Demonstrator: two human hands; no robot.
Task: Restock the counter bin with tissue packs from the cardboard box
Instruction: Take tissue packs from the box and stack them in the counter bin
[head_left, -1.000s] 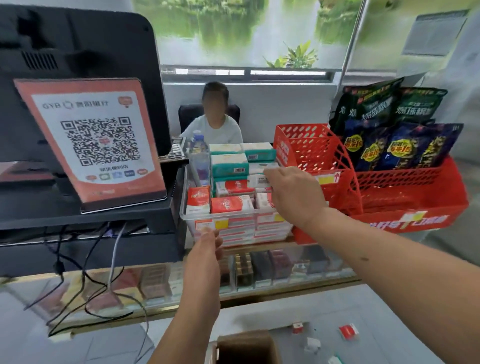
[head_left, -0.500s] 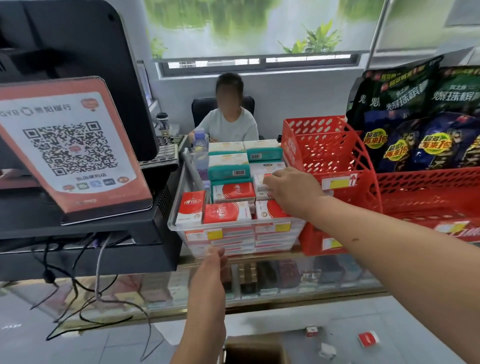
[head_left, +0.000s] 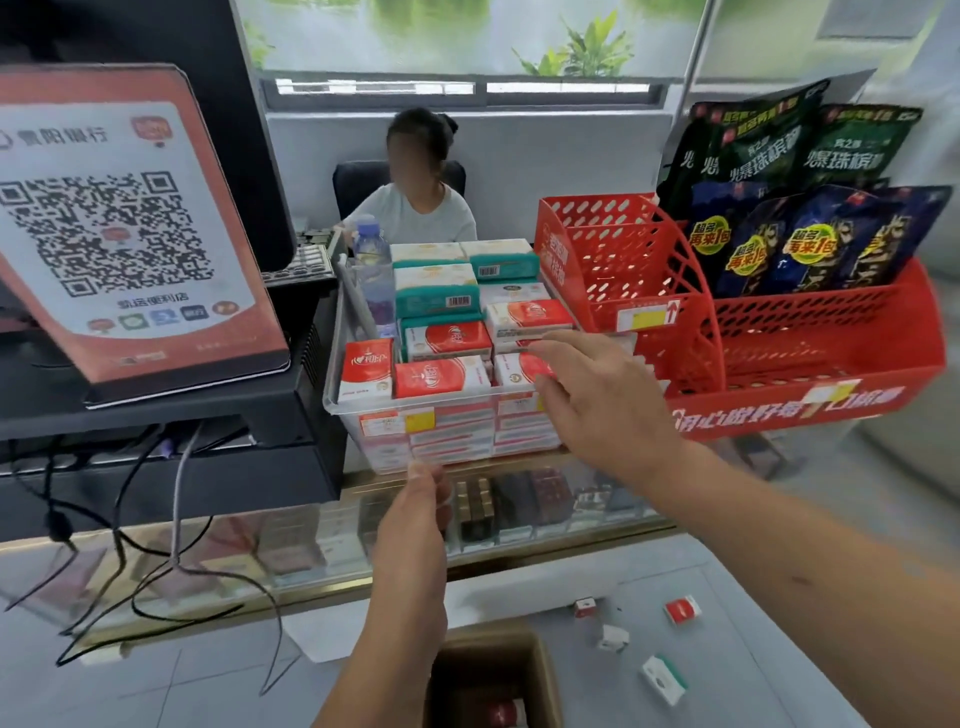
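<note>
1. While the right hand (head_left: 597, 400) reaches over the counter bin (head_left: 332, 402) in the middle of the frame, its fingers (head_left: 543, 347) are straight and spread apart. The tips touch the front-right pack (head_left: 517, 366) and hold nothing.
2. Just below, the left hand (head_left: 415, 525) comes up edge-on. Its thumb tip meets the bin's lower front wall, but the other fingers are hidden behind the hand, so I cannot tell whether they are curled.
3. Red and white tissue packs (head_left: 441, 376) fill the clear bin and are heaped above its rim. Teal ones sit at the back, and one upright pack (head_left: 366, 369) stands on end at the front left.
4. At the bottom centre is the cardboard box (head_left: 493, 654), open, with a red pack showing inside. Several loose packs (head_left: 681, 609) lie on the floor at lower right.
5. I think the pile is the main risk. The top layer has no wall to hold it, so a hard press or sideways nudge from the right fingers could slide the front row over the rim.
6. A shove from the left thumb might shift the whole bin along the glass counter (head_left: 519, 564) and knock the water bottle (head_left: 371, 270) wedged at its back left.
7. The upright pack looks likeliest to topple.
</note>
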